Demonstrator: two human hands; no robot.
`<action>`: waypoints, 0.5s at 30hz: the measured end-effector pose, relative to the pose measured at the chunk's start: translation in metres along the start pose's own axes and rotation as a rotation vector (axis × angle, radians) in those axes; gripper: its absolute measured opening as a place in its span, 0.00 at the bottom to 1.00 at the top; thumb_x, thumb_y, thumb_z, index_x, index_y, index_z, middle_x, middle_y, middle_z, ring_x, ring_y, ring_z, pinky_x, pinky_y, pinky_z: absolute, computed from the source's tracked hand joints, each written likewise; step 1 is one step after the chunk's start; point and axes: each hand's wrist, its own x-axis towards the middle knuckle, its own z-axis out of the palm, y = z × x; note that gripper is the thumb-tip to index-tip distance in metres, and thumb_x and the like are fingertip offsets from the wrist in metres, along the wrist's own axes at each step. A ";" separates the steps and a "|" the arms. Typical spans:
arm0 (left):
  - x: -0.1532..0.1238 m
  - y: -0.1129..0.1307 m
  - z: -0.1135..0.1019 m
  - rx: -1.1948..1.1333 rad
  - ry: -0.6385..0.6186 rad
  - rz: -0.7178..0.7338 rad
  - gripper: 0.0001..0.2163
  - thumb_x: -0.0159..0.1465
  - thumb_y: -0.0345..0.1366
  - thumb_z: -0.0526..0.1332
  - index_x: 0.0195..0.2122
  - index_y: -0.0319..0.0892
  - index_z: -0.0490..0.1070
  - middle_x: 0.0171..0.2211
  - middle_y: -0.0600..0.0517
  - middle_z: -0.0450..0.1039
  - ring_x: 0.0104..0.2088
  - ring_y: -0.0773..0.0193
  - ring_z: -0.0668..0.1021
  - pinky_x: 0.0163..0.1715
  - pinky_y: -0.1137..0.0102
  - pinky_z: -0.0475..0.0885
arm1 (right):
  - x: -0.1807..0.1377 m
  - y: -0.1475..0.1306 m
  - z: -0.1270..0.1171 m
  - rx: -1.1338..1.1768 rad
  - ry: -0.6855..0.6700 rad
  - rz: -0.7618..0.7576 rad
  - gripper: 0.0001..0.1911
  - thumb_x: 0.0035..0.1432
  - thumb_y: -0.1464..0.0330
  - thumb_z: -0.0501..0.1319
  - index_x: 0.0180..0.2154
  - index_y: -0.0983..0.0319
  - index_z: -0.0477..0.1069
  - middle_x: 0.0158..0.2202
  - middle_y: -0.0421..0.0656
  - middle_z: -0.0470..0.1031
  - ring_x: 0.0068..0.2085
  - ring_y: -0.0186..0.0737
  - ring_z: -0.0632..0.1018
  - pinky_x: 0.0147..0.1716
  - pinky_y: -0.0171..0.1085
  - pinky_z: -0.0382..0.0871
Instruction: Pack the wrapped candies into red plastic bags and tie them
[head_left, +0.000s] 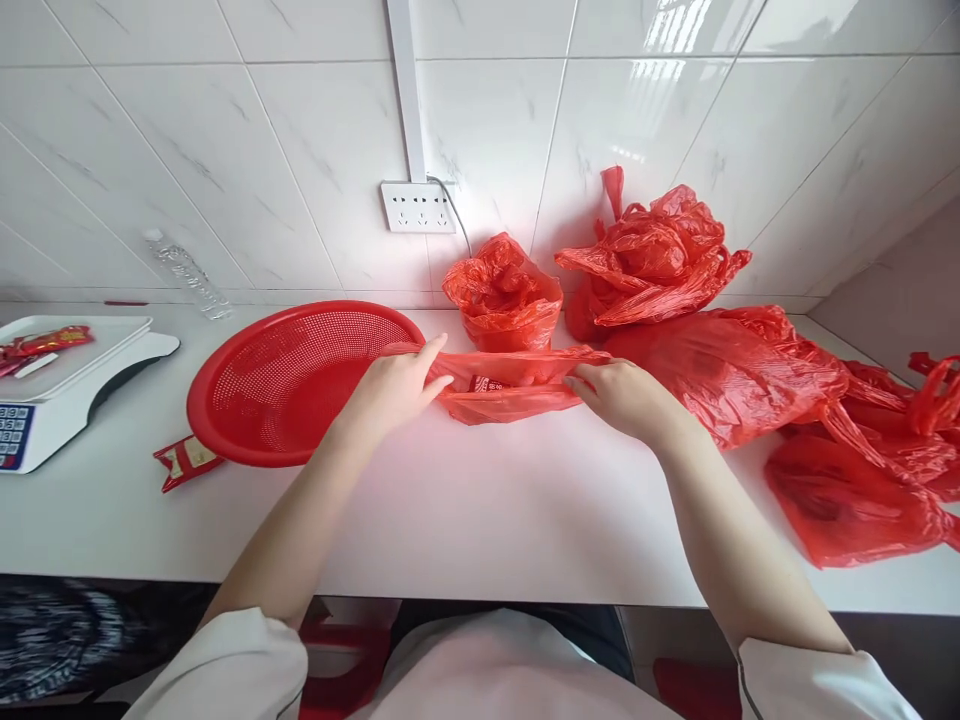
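A red plastic bag [510,385] lies on the white counter [480,520] in front of me, stretched sideways. My left hand [394,390] pinches its left edge and my right hand [626,395] pinches its right edge; both are closed on the film. Something with a small label shows through the bag near its middle. A round red perforated basket [292,385] sits just left of my left hand, tilted up at its near-left rim.
Behind the bag stand two filled red bags [504,290] [649,255]; more red bags [847,440] sprawl to the right. A white scale [60,385] holding red packets is at far left, one red packet [186,460] under the basket's rim, a clear bottle [187,273] against the tiles.
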 end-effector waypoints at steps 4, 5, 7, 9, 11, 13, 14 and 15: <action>0.002 -0.021 -0.009 -0.093 -0.069 0.072 0.29 0.63 0.49 0.61 0.65 0.52 0.61 0.39 0.50 0.78 0.44 0.52 0.78 0.41 0.64 0.72 | -0.006 0.005 -0.003 0.200 0.055 -0.141 0.14 0.67 0.60 0.53 0.36 0.60 0.73 0.31 0.44 0.77 0.31 0.41 0.76 0.37 0.40 0.68; 0.000 -0.026 -0.011 -0.136 -0.115 0.093 0.29 0.62 0.46 0.62 0.64 0.55 0.62 0.41 0.52 0.79 0.45 0.54 0.78 0.41 0.65 0.72 | -0.008 0.007 -0.003 0.206 0.089 -0.182 0.12 0.65 0.60 0.56 0.38 0.60 0.74 0.33 0.44 0.77 0.34 0.42 0.77 0.41 0.42 0.68; -0.004 -0.033 -0.016 -0.199 -0.179 0.119 0.27 0.62 0.39 0.61 0.63 0.59 0.64 0.43 0.56 0.79 0.43 0.58 0.79 0.39 0.68 0.72 | -0.011 0.010 -0.004 0.144 0.138 -0.235 0.11 0.62 0.61 0.61 0.41 0.59 0.74 0.36 0.44 0.77 0.39 0.44 0.77 0.51 0.48 0.65; -0.008 -0.036 -0.021 -0.200 -0.145 0.132 0.23 0.63 0.35 0.58 0.59 0.60 0.68 0.44 0.57 0.79 0.42 0.60 0.79 0.40 0.68 0.72 | -0.013 0.015 -0.006 0.034 0.159 -0.231 0.08 0.61 0.63 0.62 0.41 0.59 0.75 0.37 0.45 0.76 0.42 0.46 0.76 0.54 0.51 0.63; -0.010 -0.038 -0.027 -0.140 -0.036 0.154 0.18 0.64 0.35 0.56 0.53 0.56 0.75 0.43 0.56 0.79 0.42 0.59 0.78 0.45 0.66 0.71 | -0.015 0.021 -0.008 -0.059 0.188 -0.174 0.06 0.61 0.67 0.60 0.37 0.58 0.77 0.39 0.47 0.74 0.44 0.48 0.74 0.49 0.50 0.67; -0.011 -0.041 -0.032 -0.059 0.078 0.194 0.13 0.65 0.36 0.55 0.44 0.50 0.79 0.39 0.54 0.79 0.41 0.59 0.78 0.51 0.62 0.69 | -0.016 0.027 -0.010 -0.110 0.250 -0.096 0.07 0.61 0.68 0.60 0.35 0.59 0.78 0.47 0.50 0.73 0.49 0.53 0.72 0.46 0.50 0.68; -0.011 -0.043 -0.034 -0.022 0.125 0.207 0.11 0.65 0.37 0.55 0.40 0.48 0.79 0.36 0.53 0.79 0.40 0.59 0.78 0.54 0.59 0.67 | -0.017 0.030 -0.012 -0.122 0.285 -0.057 0.07 0.61 0.68 0.60 0.35 0.59 0.78 0.51 0.51 0.71 0.52 0.55 0.71 0.47 0.52 0.68; -0.010 -0.044 -0.037 0.008 0.165 0.214 0.10 0.64 0.37 0.56 0.37 0.47 0.78 0.33 0.53 0.78 0.39 0.58 0.77 0.57 0.57 0.64 | -0.018 0.033 -0.014 -0.117 0.306 -0.028 0.06 0.61 0.67 0.61 0.36 0.59 0.78 0.53 0.51 0.70 0.53 0.56 0.71 0.47 0.52 0.69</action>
